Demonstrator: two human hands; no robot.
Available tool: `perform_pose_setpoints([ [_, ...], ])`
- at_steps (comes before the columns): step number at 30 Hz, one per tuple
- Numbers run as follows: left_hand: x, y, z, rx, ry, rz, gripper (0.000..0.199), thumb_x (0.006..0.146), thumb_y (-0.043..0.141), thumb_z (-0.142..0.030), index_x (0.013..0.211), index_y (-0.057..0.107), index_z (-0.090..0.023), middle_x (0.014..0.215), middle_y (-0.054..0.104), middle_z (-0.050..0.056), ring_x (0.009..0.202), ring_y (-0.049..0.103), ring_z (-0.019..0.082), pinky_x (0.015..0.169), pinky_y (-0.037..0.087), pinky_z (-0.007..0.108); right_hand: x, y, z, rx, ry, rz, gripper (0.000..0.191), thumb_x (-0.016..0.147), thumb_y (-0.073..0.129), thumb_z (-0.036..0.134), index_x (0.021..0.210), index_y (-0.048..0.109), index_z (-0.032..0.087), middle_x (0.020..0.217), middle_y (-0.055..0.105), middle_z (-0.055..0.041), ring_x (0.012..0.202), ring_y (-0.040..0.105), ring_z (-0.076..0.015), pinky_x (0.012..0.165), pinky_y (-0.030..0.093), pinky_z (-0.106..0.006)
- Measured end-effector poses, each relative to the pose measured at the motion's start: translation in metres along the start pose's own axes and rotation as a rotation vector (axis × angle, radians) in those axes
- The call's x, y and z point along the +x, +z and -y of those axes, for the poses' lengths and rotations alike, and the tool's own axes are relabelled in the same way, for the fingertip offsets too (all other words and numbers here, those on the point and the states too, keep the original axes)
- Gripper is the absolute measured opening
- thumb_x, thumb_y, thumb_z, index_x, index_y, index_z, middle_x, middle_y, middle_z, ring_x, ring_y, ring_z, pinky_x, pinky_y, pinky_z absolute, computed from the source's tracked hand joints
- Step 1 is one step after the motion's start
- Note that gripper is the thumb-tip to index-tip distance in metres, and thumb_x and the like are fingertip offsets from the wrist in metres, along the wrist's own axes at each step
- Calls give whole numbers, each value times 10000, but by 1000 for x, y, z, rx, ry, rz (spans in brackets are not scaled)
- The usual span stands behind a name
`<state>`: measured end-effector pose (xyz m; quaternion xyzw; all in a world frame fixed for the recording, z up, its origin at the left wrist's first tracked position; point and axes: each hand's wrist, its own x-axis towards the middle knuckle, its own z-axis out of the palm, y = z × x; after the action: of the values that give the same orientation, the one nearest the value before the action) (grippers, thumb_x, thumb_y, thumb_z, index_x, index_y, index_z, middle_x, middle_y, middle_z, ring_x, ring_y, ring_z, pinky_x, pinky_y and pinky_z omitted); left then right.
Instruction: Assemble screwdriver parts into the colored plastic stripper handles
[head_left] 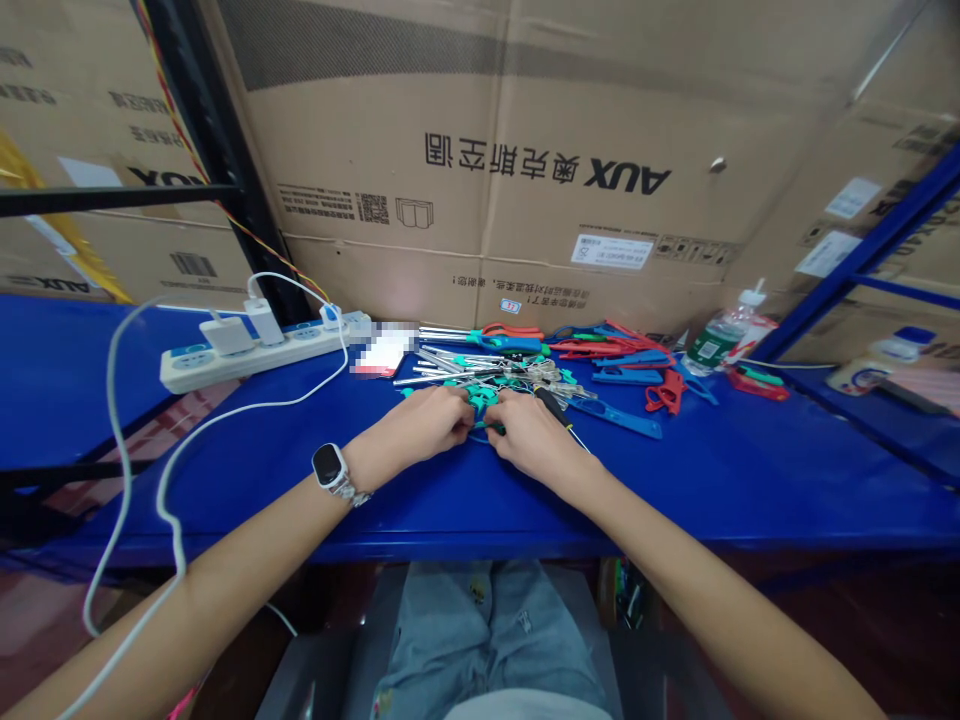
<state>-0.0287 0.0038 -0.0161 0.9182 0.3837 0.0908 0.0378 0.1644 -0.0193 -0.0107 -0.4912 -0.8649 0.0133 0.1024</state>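
My left hand, with a watch on its wrist, and my right hand are close together over the blue table. Both have curled fingers, partly hidden, at the near edge of a heap of small green parts. What they pinch is too small to make out. Behind them lie slim metal rods in a loose pile. A screwdriver with a black and yellow handle rests beside my right hand. Farther right are flat blue plastic pieces and red plastic pieces.
A white power strip with plugged-in chargers stands at the left, its white cable trailing across my left forearm. Near the back are a white card-like item, a clear bottle and a blue-capped bottle. Cardboard boxes wall the back.
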Motion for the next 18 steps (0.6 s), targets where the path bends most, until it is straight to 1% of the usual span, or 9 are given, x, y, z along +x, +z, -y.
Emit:
perform_pose_setpoints([
  [4, 0, 1, -1, 30, 24, 4, 199, 906, 532, -104, 822, 703, -161, 917, 652, 80, 789, 620, 182, 668, 411, 291, 0, -1, -1, -9, -22, 26, 159, 938, 606, 166, 909, 762, 181, 973, 681, -113, 860, 663, -236, 747, 455, -324],
  [8, 0, 0, -2, 43, 24, 8, 199, 905, 530, -114, 817, 703, -160, 925, 663, 90, 802, 631, 195, 676, 417, 300, 0, 1, 0, -15, -25, 17, 144, 926, 610, 150, 895, 748, 177, 972, 675, -110, 844, 657, -231, 728, 441, -319],
  [10, -1, -1, 0, -5, 19, -9, 163, 892, 555, -141, 846, 710, -165, 943, 676, 90, 821, 637, 200, 686, 428, 300, 0, 3, 0, 0, -11, -6, 130, 916, 617, 144, 908, 743, 177, 975, 669, -104, 826, 648, -219, 720, 435, -311],
  [13, -1, -1, 5, -142, 8, -25, 124, 860, 607, -196, 901, 722, -174, 926, 703, 68, 805, 641, 187, 689, 444, 288, -2, 8, -2, 76, 11, -56, 116, 903, 630, 145, 900, 740, 180, 935, 652, -81, 829, 629, -206, 731, 430, -297],
  [15, 2, -3, 9, -219, -6, 8, 118, 808, 632, -180, 885, 722, -177, 860, 716, 40, 750, 636, 168, 666, 439, 274, -2, 11, -4, 126, 26, -87, 114, 895, 633, 143, 890, 741, 179, 905, 638, -68, 821, 614, -196, 731, 424, -289],
  [18, 11, -9, 9, -245, -54, 108, 123, 720, 654, -136, 819, 710, -182, 747, 701, 0, 643, 602, 142, 590, 398, 255, -2, 13, -6, 164, 40, -95, 106, 878, 645, 137, 878, 743, 176, 873, 625, -56, 790, 593, -184, 717, 413, -282],
])
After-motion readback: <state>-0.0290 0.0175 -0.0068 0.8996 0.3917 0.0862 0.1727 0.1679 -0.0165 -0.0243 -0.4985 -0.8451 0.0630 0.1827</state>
